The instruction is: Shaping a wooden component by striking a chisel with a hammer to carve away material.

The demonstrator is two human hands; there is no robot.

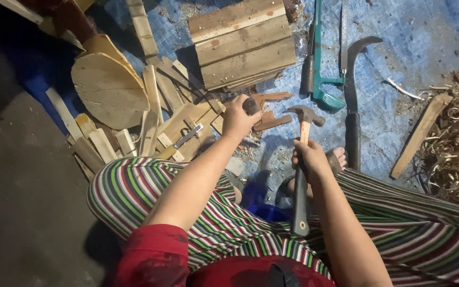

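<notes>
1. A person seen from above, wearing a red short-sleeved top at 6 o'clock; its sleeve ends above the elbow at 7 o'clock.
2. Loose trousers striped in green, red, white and dark lines cover both legs, from 8 o'clock to 4 o'clock.
3. Both forearms are bare, without watch or rings visible.
4. Bare toes show near the centre.

Scene lit brightly from above at centre and right; the left side is lost in deep shadow. Edges are bent by wide-angle distortion; slight softness is seen throughout.
</notes>
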